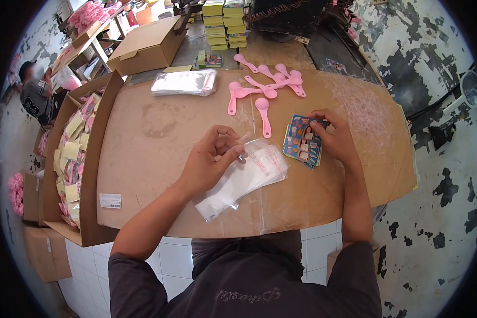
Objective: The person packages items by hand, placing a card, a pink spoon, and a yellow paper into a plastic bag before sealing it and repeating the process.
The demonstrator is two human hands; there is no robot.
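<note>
Step in hand, apparently: separating a card. Right hand (336, 139): fingers narrow on picture cards (301, 144), on desk (138, 164). Left hand (205, 161): fingers curled over clear bags (244, 181); grip unclear. Next move calls for: one card, singled cleanly.

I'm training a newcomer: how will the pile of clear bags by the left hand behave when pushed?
The clear bags look thin and filmy, so they'd probably flop rather than stay stiff. Their glossy, fanned layers may slide apart under a push.
</note>
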